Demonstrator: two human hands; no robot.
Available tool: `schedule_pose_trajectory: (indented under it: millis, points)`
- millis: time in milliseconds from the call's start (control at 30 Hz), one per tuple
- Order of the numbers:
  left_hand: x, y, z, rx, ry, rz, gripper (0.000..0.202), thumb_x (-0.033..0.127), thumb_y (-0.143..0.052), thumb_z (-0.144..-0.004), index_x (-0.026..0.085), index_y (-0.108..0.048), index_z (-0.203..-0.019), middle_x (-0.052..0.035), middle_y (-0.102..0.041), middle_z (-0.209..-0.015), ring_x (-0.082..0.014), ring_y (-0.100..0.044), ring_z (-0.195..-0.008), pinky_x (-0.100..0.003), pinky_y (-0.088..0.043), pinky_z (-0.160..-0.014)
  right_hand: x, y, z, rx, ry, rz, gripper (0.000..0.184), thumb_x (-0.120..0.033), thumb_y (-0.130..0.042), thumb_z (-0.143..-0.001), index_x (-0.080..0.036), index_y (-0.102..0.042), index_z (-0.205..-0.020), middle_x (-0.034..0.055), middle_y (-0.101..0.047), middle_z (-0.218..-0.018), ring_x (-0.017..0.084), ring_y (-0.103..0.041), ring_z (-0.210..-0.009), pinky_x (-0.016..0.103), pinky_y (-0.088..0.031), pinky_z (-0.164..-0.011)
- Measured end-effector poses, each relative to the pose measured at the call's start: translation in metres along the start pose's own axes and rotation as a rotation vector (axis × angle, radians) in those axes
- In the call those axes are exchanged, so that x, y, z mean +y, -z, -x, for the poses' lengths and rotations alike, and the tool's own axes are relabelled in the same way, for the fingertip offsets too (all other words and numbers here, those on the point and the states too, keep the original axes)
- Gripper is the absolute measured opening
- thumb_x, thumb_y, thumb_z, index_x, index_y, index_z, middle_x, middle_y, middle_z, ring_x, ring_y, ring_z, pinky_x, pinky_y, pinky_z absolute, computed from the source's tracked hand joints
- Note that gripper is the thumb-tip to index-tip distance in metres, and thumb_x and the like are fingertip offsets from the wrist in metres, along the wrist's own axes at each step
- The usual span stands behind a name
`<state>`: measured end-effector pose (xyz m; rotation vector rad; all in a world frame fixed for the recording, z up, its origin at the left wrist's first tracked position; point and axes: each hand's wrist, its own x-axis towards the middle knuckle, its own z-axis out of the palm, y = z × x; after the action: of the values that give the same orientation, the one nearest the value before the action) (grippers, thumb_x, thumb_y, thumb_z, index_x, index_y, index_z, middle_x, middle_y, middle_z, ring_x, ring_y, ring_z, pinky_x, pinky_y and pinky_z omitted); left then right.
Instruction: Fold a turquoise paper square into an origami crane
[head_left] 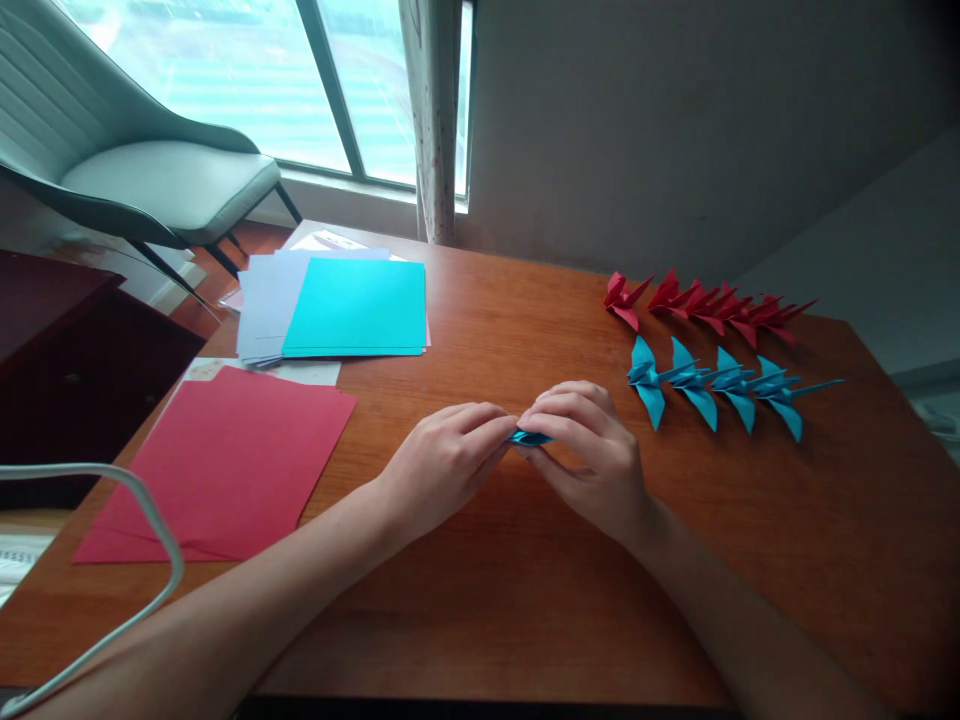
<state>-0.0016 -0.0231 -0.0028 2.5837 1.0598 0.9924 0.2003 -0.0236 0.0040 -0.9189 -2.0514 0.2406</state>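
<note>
The folded piece (531, 438) in the grip looks like smooth, matt blue paper. Right of it I see blue origami cranes (729, 383) and red origami cranes (703, 303), all dull, crisply creased paper. Left of the grip, the red sheets (232, 460) are flat matt paper. Beneath, the wood-grained tabletop (510, 330) has a soft sheen; beyond, leftward, the chair seat (165, 185) looks smooth and leathery.

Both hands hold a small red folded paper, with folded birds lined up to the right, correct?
Not quite: the head view shows the folded paper is blue, not red. The left hand and right hand do hold it, with folded birds lined up to the right.
</note>
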Motion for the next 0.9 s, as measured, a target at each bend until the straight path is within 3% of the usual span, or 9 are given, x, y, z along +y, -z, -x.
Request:
schedule_pose_trajectory:
  millis: [167, 400, 467, 567, 700, 800, 900]
  points:
    - [-0.001, 0.0, 0.001, -0.019, 0.046, 0.08, 0.018, 0.021, -0.052, -0.1, 0.017, -0.067, -0.108, -0.0056, -0.074, -0.099, -0.0157, -0.07, -0.088, -0.025, -0.055, -0.08, 0.0, 0.002, 0.0, 0.029, -0.002, -0.021, 0.011, -0.016, -0.071, -0.086, -0.025, -0.071, -0.091, 0.002, -0.07, -0.083, 0.02, -0.063, -0.086, 0.041, -0.053, -0.082]
    - [-0.001, -0.001, 0.001, -0.046, 0.067, 0.104, 0.02, 0.023, -0.052, -0.1, 0.018, -0.07, -0.102, -0.0063, -0.075, -0.093, -0.0157, -0.069, -0.082, -0.026, -0.054, -0.076, -0.001, 0.002, 0.0, -0.002, -0.008, -0.043, 0.009, -0.017, -0.071, -0.086, -0.025, -0.072, -0.09, 0.0025, -0.071, -0.083, 0.021, -0.063, -0.085, 0.04, -0.053, -0.08]
    - [-0.001, 0.0, -0.001, -0.054, 0.132, 0.23, 0.015, 0.022, -0.058, -0.096, 0.018, -0.072, -0.098, -0.0053, -0.074, -0.089, -0.0147, -0.068, -0.078, -0.024, -0.054, -0.073, -0.002, 0.003, -0.001, 0.007, -0.04, -0.084, 0.009, -0.016, -0.07, -0.087, -0.024, -0.072, -0.089, 0.0028, -0.07, -0.082, 0.02, -0.063, -0.084, 0.039, -0.054, -0.078]
    - [-0.002, 0.003, -0.005, -0.036, 0.347, 0.542, 0.011, 0.023, -0.066, -0.091, 0.015, -0.073, -0.085, -0.0032, -0.071, -0.076, -0.0121, -0.063, -0.066, -0.022, -0.051, -0.062, -0.002, 0.005, -0.004, 0.014, -0.165, -0.159, 0.006, -0.019, -0.066, -0.089, -0.023, -0.07, -0.087, 0.0033, -0.068, -0.082, 0.018, -0.063, -0.079, 0.035, -0.054, -0.073]
    - [-0.002, 0.006, -0.01, 0.094, 0.629, 0.898, 0.019, 0.031, -0.075, -0.084, 0.014, -0.071, -0.078, -0.0031, -0.07, -0.071, -0.0125, -0.062, -0.063, -0.022, -0.052, -0.058, -0.002, 0.007, -0.005, -0.056, -0.336, -0.264, 0.009, -0.022, -0.063, -0.09, -0.021, -0.066, -0.081, 0.0014, -0.066, -0.078, 0.016, -0.062, -0.072, 0.031, -0.052, -0.067]
    - [0.0, 0.006, -0.011, 0.165, 0.653, 0.895, 0.02, 0.032, -0.078, -0.081, 0.014, -0.072, -0.079, -0.0035, -0.071, -0.073, -0.0126, -0.063, -0.065, -0.022, -0.052, -0.06, -0.003, 0.006, -0.003, -0.109, -0.431, -0.336, 0.009, -0.022, -0.063, -0.089, -0.021, -0.064, -0.081, -0.0013, -0.065, -0.072, 0.013, -0.061, -0.065, 0.027, -0.051, -0.062]
    - [0.003, 0.005, -0.009, 0.13, 0.589, 0.777, 0.019, 0.032, -0.075, -0.084, 0.014, -0.073, -0.084, -0.0039, -0.071, -0.075, -0.0128, -0.062, -0.066, -0.023, -0.053, -0.061, -0.004, 0.005, 0.0, -0.089, -0.456, -0.332, 0.008, -0.022, -0.063, -0.089, -0.021, -0.065, -0.081, -0.0021, -0.066, -0.069, 0.013, -0.06, -0.063, 0.026, -0.05, -0.061]
